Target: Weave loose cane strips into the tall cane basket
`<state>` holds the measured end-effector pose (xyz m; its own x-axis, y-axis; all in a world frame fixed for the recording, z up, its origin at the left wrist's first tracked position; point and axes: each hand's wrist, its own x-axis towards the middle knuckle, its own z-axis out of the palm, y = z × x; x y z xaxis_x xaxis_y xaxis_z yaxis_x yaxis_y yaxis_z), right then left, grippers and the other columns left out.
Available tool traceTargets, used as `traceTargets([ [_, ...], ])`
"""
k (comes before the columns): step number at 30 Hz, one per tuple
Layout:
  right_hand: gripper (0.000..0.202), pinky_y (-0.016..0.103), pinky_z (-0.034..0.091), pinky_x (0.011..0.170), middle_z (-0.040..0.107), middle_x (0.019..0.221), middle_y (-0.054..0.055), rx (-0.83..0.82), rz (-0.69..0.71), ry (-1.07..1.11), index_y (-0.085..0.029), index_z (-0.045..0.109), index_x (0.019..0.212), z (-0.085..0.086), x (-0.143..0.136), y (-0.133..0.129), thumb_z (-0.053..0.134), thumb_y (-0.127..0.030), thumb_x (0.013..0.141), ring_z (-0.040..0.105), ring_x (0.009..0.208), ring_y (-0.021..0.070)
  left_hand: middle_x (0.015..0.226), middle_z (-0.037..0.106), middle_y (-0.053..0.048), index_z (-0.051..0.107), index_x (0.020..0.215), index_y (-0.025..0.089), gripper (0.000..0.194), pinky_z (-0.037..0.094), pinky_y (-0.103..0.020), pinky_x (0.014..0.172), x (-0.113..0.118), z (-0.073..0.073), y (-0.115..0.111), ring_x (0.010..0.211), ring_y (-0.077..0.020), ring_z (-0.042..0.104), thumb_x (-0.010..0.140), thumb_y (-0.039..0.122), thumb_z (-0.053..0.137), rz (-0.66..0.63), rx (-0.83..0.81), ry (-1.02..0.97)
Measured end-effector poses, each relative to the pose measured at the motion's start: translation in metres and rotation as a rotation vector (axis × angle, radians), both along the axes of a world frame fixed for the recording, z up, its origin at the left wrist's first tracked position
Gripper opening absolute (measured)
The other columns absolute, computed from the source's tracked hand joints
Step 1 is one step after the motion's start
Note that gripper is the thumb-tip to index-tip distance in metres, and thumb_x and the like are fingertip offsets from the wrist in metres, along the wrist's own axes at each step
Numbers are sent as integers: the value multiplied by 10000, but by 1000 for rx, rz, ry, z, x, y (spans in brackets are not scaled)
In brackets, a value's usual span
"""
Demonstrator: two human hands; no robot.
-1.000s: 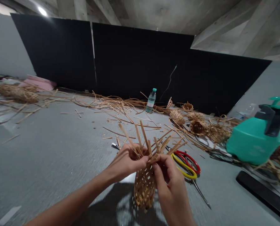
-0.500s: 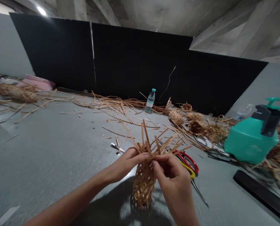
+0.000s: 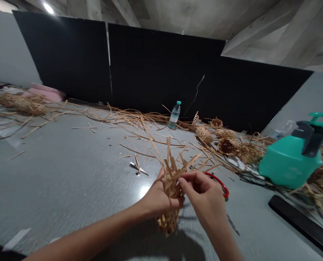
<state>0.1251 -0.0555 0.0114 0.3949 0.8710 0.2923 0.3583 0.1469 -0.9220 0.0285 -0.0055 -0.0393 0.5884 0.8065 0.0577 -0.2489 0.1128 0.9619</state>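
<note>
A small woven basket (image 3: 169,219) of tan strips stands in front of me, its loose strip ends fanning out at the top. My left hand (image 3: 161,197) is wrapped round its upper body, thumb across the near side. With thumb and forefinger, my right hand (image 3: 202,190) pinches a flat strip (image 3: 176,175) at the basket's rim. Partly hidden behind that hand lies a tool with red handles (image 3: 221,184). A slim metal tool (image 3: 139,168) rests on the table beyond my left hand.
Loose strips (image 3: 134,119) lie along the table's back, with a water bottle (image 3: 174,115) among them. Several woven baskets (image 3: 228,145) sit at right, near a green spray bottle (image 3: 289,161) and a long black object (image 3: 300,224). More baskets (image 3: 28,106) lie far left.
My left hand has shifted from the basket's rim down round its body. The right hand stays pinched at the rim, slightly further right. More of the red-handled tool is covered.
</note>
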Motion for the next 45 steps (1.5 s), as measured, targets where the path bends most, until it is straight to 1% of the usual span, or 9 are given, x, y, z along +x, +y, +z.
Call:
traceTargets([
  [5, 154, 238, 412, 477, 552, 564, -12, 3, 52, 117, -159, 593, 717, -4, 3, 1, 612, -306, 675, 499, 510, 133, 725, 602, 37, 455, 989, 176, 483, 440, -250, 687, -8, 16, -3, 701, -135, 579, 567, 86, 673, -32, -5, 84],
  [11, 123, 202, 349, 413, 478, 543, -39, -7, 154, 32, -180, 543, 709, -8, 4, 0, 569, -300, 720, 427, 466, 107, 843, 626, -46, 585, 891, 144, 287, 425, -263, 720, -13, 24, 0, 789, -174, 576, 706, 362, 619, -35, -166, -157],
  [21, 54, 197, 437, 490, 554, 619, -22, 72, 251, 24, -193, 559, 744, 1, 1, -2, 552, -246, 745, 543, 543, 113, 830, 606, -31, 591, 891, 153, 204, 431, -289, 746, -26, 38, 6, 800, -174, 559, 777, 315, 539, -36, 213, 86],
  [26, 100, 213, 438, 482, 580, 625, 2, -10, 282, -52, -185, 527, 722, 3, 11, -1, 531, -272, 771, 560, 561, 133, 998, 540, -61, 389, 1136, 189, 691, 429, -320, 766, -29, 39, 7, 854, -183, 538, 557, 285, 754, 446, 411, 178],
  [28, 103, 219, 439, 501, 584, 625, 0, -10, 230, -66, -188, 528, 730, 4, 12, -1, 524, -278, 780, 563, 573, 138, 950, 531, -43, 445, 1002, 184, 613, 419, -308, 741, -30, 39, 7, 796, -163, 517, 501, 274, 786, 602, 581, 203],
  [31, 100, 229, 429, 514, 573, 621, -5, -9, 199, -140, -192, 541, 729, 3, 13, -2, 522, -274, 784, 547, 574, 139, 883, 564, -23, 442, 874, 188, 437, 410, -267, 654, -33, 44, 7, 696, -125, 508, 565, 218, 749, 471, 634, 160],
  [36, 81, 247, 458, 538, 588, 666, 8, -2, 304, -171, -199, 543, 808, 2, 15, -1, 503, -266, 788, 589, 647, 162, 750, 609, -4, 461, 915, 166, 372, 399, -233, 566, -39, 57, 11, 603, -104, 506, 623, 173, 692, 125, 320, 143],
  [40, 96, 227, 451, 483, 591, 646, 0, 26, 314, -103, -200, 537, 848, 3, 9, -1, 487, -254, 787, 582, 594, 145, 683, 572, 2, 592, 723, 136, 132, 375, -216, 556, -39, 62, 10, 595, -94, 473, 631, 192, 668, 115, 335, 229],
  [45, 50, 223, 421, 476, 546, 582, -14, 47, 240, -127, -187, 515, 736, 6, 0, -4, 484, -214, 763, 534, 542, 126, 622, 565, 13, 643, 776, 139, 173, 335, -201, 508, -39, 65, 7, 533, -77, 415, 638, 244, 660, 135, 355, 302],
])
